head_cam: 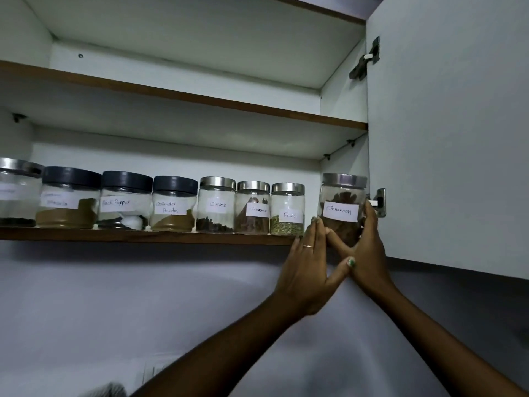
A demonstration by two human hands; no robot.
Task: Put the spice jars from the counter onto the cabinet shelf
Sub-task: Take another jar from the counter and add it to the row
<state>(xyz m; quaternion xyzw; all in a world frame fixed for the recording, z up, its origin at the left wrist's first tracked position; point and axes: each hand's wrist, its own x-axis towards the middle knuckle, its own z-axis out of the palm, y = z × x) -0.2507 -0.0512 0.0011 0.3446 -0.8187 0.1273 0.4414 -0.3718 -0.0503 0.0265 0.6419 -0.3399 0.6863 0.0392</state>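
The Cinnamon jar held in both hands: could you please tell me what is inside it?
Inside the Cinnamon jar, brown bark-like pieces show above and below its white label. The label, left hand and right hand cover the rest.

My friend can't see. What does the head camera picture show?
Two hands place a Cinnamon jar at the right end of a cabinet shelf; right hand grips it, left hand steadies it. Seven labelled jars stand alongside.

Leftmost jar (17, 193) cut off, its label blurred.
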